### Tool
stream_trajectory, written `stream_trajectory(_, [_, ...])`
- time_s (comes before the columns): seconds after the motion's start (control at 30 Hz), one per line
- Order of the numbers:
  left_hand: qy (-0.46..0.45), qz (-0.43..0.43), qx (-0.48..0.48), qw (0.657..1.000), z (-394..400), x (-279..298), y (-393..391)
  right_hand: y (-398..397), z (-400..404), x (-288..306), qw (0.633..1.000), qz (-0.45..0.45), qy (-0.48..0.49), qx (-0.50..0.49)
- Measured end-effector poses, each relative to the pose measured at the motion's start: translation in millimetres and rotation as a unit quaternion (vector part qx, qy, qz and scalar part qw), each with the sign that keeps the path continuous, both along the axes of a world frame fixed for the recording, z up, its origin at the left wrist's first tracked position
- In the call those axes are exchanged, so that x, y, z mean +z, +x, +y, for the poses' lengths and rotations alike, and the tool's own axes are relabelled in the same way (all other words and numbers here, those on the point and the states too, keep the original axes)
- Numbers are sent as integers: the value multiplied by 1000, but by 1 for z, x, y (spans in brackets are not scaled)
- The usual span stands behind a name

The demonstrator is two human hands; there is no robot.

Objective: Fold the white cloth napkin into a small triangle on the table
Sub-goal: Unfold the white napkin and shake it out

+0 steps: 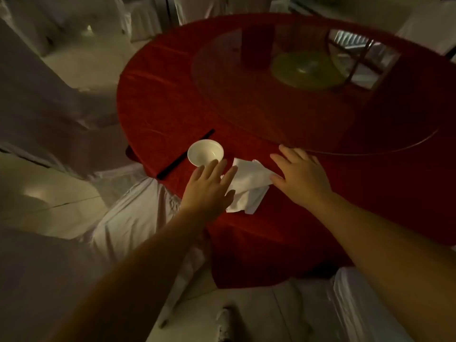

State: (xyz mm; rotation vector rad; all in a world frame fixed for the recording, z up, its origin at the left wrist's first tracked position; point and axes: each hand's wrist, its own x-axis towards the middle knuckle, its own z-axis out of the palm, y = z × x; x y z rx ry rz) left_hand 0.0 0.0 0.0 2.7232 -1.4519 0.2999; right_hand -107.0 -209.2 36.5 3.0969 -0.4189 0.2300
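A dim room holds a round table [246,114] under a red cloth, ringed by chairs in white covers [44,99]. A glass turntable [259,112] sits on the far half of the table, with a pale green disc [306,70] at its centre.

Near the table's front edge lies the white cloth napkin [249,183], rumpled and loosely bunched, not flat. Just beyond and to the left of it stands a small white bowl [205,152], upright, and a pair of dark chopsticks [185,154] lies slantwise beside the bowl on its left.

The left hand [209,188] hovers palm down over the napkin's left edge, fingers [230,175] spread and gripping nothing; its fingertips reach close to the bowl's rim. The right hand [299,175] rests palm down at the napkin's right side, fingers [287,154] splayed wide, the thumb touching the cloth's edge. Both forearms are bare.
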Motion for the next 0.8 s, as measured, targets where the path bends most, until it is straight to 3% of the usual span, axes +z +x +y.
stream_trajectory(0.23, [7,112,81,990,-9,-45,-5,16,-7,-51,999,36,27,-10])
stream_trajectory(0.43, [-93,232,178,952,-16,-55,-9,29,-14,-71,997,71,22,-28])
stream_trajectory(0.8, [-130,293,245,915,-25,-49,-3,34,-32,-46,998,-21,48,-23])
